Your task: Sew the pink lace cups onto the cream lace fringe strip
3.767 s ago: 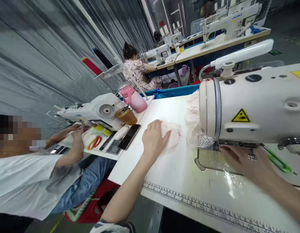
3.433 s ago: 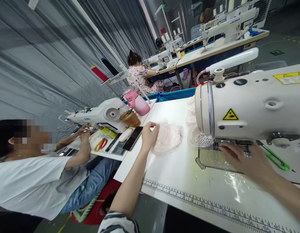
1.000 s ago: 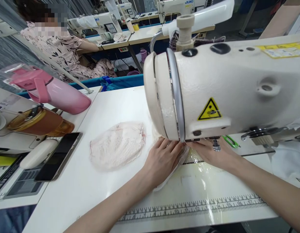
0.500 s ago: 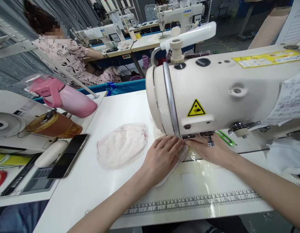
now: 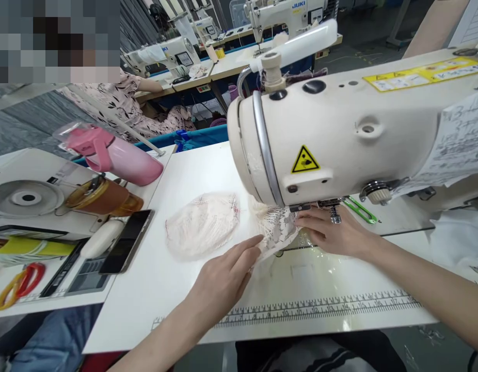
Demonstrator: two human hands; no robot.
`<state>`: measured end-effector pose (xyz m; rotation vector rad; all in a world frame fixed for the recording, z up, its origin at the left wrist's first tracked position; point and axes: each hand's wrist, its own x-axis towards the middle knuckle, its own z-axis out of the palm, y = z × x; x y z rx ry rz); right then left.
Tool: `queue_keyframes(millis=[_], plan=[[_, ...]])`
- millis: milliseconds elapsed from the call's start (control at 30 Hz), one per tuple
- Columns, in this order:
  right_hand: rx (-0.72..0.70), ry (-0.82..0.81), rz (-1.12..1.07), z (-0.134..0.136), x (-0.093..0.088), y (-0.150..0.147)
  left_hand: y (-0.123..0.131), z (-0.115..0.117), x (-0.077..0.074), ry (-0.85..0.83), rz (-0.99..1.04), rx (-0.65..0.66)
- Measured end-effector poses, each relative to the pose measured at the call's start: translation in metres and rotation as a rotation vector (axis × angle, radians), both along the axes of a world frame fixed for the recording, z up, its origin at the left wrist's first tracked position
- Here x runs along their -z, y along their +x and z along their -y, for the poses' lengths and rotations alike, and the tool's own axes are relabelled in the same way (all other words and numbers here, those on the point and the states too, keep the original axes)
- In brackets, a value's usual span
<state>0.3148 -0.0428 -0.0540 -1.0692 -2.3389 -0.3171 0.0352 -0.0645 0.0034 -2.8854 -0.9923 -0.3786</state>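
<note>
While my right hand point(image 5: 335, 230) sits beneath the head of the sewing machine point(image 5: 332, 124), its fingertips touch the right edge of the white lace cloth point(image 5: 277, 225); small metal parts point(image 5: 335, 214) hang in front of it, so I cannot tell whether that grip pinches the fabric or only presses on it. My left hand point(image 5: 223, 274) is at the near left edge of the lace cloth, its index finger stretched forward and the thumb side turned away from view; whether this grip pinches the edge, I cannot tell either. The lace cloth lies on the table point(image 5: 177, 310) between my two hands, partly under the machine's head. To its left, a pale oval piece point(image 5: 202, 225) with some red along its edge lies flat. A ruler strip point(image 5: 285, 312) runs along my side of the table, and a green tool point(image 5: 361, 211) lies just beyond my right hand. Farther left are a dark phone point(image 5: 126, 242), an amber cup point(image 5: 103, 196) and a pink flask point(image 5: 125, 157).
</note>
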Motion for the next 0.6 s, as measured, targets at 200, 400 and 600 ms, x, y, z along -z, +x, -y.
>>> queue_keyframes(millis=[200, 400, 600], plan=[[-0.076, 0.021, -0.009, -0.001, -0.001, -0.004, 0.029, -0.029, -0.019, 0.113, -0.157, 0.16], [-0.045, 0.039, -0.019, 0.001, -0.001, -0.004, 0.054, -0.051, 0.009, 0.305, -0.072, 0.242], [-0.017, -0.013, 0.076, 0.003, -0.007, -0.01, 0.052, -0.051, 0.019, 0.361, 0.02, 0.218]])
